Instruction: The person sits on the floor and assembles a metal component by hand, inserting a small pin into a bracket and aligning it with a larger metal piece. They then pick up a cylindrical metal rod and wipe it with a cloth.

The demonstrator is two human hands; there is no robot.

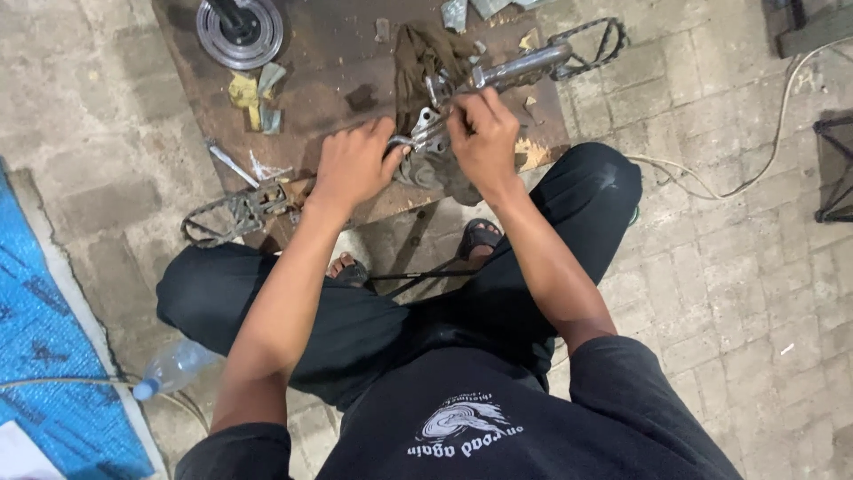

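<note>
Gripping the metal bracket assembly (433,133) with both hands on the rusty plate (329,80): left hand (354,164) clamps its near end, right hand (482,133) pinches above; its bar (520,67) runs away up-right.

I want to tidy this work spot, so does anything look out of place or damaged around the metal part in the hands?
The board is rusty, with scraps strewn on it. A plastic bottle lies on its side by the left knee. Both the left hand and right hand grip the metal part; no damage shows.
</note>
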